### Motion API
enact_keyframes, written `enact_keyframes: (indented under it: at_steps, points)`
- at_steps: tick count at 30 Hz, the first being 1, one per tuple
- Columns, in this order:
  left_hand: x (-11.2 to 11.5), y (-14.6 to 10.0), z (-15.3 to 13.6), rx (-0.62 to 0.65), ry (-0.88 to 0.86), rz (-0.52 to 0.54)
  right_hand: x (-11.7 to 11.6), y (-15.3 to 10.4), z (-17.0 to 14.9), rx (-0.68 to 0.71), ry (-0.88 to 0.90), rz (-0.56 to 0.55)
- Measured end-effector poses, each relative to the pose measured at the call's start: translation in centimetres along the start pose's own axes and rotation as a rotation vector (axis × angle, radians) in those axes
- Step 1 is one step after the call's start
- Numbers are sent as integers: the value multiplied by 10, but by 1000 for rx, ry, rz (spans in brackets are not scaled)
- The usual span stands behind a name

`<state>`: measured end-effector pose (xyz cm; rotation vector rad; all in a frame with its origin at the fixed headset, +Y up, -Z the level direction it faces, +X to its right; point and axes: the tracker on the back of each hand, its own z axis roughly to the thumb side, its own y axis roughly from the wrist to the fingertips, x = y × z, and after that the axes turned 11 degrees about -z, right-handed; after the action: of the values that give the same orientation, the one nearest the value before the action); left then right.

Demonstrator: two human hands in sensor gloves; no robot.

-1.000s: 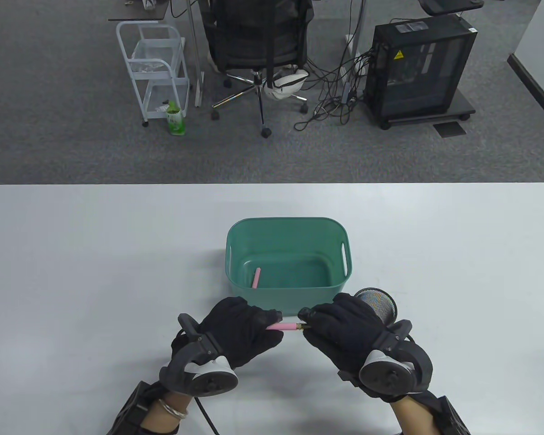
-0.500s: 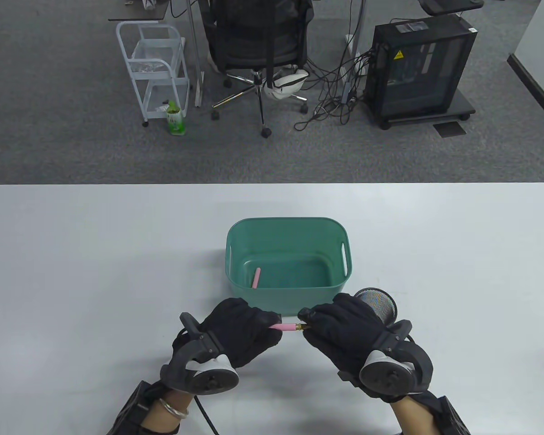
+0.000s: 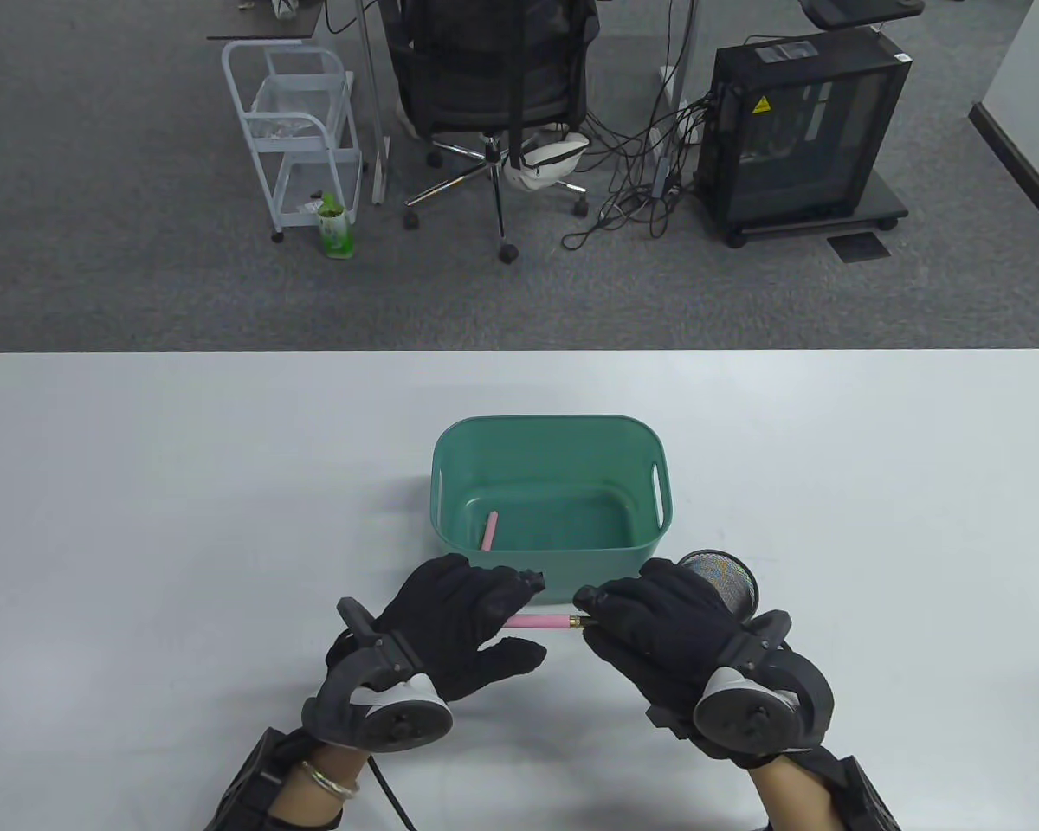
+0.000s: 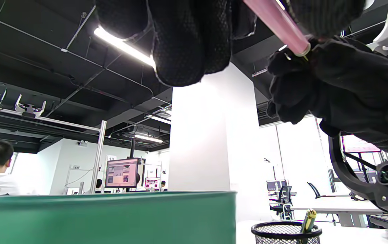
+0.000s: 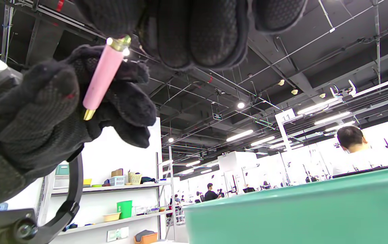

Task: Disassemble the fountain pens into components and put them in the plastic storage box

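1. pen sits just in front of the green box, light, slick, thin.
2. right hand pinches the gold end; left hand fingers look loosened, spread round the pink barrel.
3. i'd grip the barrel mid-way, not the tip.

Pink fountain pen held level just before the green plastic storage box; pink component lies inside.

From above we look steeply down on the counter and the floor past its far edge. Our two wrist cameras sit low by the near edge, tilted up toward the ceiling, fingers close overhead. All three share the green box and the pink pen.
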<state>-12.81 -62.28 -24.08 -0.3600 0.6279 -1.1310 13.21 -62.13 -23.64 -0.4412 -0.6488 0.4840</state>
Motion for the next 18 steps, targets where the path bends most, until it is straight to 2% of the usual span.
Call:
enact_keyframes:
  at_steps: [18]
  points:
    - [-3,0,2,31,-17,24,2,0,-3,-8,21,-10]
